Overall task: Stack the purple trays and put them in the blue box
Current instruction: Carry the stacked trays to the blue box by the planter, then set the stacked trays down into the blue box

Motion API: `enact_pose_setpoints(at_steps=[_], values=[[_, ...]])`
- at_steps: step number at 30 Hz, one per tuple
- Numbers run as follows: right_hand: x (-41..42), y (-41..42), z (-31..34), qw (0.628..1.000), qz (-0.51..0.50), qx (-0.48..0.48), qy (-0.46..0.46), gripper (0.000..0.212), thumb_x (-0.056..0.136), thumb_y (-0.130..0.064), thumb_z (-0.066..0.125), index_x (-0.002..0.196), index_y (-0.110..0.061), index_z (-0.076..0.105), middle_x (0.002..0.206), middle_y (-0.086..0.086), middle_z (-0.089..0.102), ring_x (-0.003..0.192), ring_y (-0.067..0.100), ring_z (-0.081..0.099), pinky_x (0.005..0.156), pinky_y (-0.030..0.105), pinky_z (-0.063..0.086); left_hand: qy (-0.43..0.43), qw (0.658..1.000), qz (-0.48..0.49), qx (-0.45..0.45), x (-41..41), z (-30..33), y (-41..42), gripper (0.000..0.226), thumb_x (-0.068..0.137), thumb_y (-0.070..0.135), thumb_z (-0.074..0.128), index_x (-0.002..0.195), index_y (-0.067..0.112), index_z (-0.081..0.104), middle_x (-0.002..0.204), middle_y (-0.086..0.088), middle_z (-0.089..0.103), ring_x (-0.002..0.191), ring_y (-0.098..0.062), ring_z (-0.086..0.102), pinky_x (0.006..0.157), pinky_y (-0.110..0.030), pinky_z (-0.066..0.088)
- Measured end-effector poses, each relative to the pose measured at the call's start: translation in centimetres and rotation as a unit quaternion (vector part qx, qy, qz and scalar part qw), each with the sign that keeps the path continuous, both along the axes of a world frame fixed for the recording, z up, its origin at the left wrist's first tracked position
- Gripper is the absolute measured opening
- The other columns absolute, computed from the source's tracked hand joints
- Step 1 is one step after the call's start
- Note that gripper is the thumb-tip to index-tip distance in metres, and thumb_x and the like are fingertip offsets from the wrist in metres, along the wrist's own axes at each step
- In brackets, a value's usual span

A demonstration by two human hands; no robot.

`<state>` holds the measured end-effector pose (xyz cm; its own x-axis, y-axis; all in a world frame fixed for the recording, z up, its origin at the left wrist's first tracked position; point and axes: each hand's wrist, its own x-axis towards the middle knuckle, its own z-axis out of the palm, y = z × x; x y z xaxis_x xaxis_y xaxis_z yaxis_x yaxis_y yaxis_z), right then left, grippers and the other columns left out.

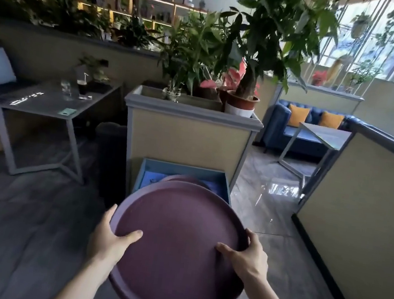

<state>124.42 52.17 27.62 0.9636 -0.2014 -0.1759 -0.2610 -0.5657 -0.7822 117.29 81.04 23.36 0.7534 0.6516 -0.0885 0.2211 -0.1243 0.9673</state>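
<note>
I hold a stack of round purple trays point(174, 241) in both hands, low in the middle of the view. A second tray's rim point(182, 178) peeks out behind the top one at the far edge. My left hand point(113, 238) grips the left rim with the thumb lying inside the top tray. My right hand point(246, 254) grips the right rim the same way. The blue box point(144, 167) stands open on the floor just beyond the trays, against the planter; the stack's far edge overlaps its opening and hides most of its inside.
A tall beige planter box point(190, 133) with potted plants rises right behind the blue box. A grey table point(42, 103) with glasses stands at the left. A beige partition wall point(362, 207) runs along the right. A blue sofa point(300, 127) and another table sit beyond.
</note>
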Motion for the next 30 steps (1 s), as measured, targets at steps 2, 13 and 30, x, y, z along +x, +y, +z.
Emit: enact_pose_setpoints(at_steps=[2,13,30], values=[[3.5,0.6,-0.8,1.000,-0.004,0.003,0.009,0.095,0.057,-0.047,0.089,0.139,-0.025,0.048,0.132,0.008,0.063,0.121,0.034,0.058,0.099,0.041,0.047,0.003,1.000,0.000,0.003,3.3,-0.7,0.6,0.105,0.063,0.028,0.093,0.151,0.034,0.036,0.152,-0.001,0.047,0.131,-0.029,0.051,0.104,-0.049,0.046],[26.5,3.7,-5.6,0.996,0.009,-0.039,0.083,0.067,0.056,-0.059,0.083,0.108,-0.020,0.066,0.109,0.006,0.071,0.104,0.030,0.065,0.083,0.036,0.051,0.055,0.997,0.022,0.042,23.6,-4.8,4.3,0.105,0.062,0.034,0.093,0.149,0.042,0.035,0.152,0.005,0.046,0.134,-0.026,0.049,0.105,-0.050,0.045],[41.5,6.9,-15.9,0.975,-0.002,-0.131,0.182,0.039,0.068,-0.050,0.079,0.096,-0.022,0.076,0.093,0.001,0.076,0.094,0.029,0.069,0.075,0.030,0.050,0.216,0.974,0.017,0.059,38.2,-14.8,7.8,0.092,0.058,0.029,0.095,0.135,0.008,0.050,0.109,-0.004,0.061,0.112,-0.035,0.062,0.088,-0.042,0.050]])
